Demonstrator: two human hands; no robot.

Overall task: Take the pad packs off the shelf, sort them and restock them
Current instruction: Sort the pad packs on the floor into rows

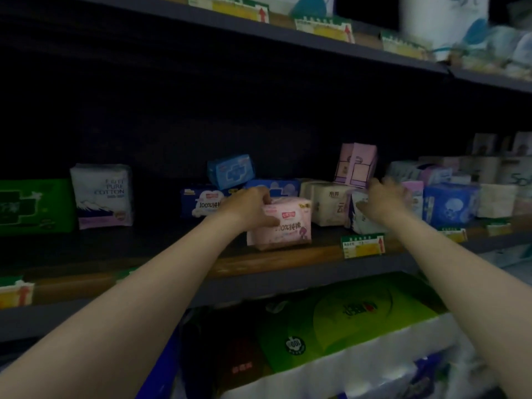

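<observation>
Pink soft-plastic pad pack (283, 224) stands near the middle shelf's (276, 262) front edge, gripped at its left end by the left hand (250, 207). Right hand (380, 200) curls around a white pack (363, 217) just right.

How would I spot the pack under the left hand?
Look at the middle shelf with its wooden front edge. Near its centre, at the front, the left hand grips a pink pack. It is the only pale pink one standing forward of the blue and cream packs behind.
</observation>
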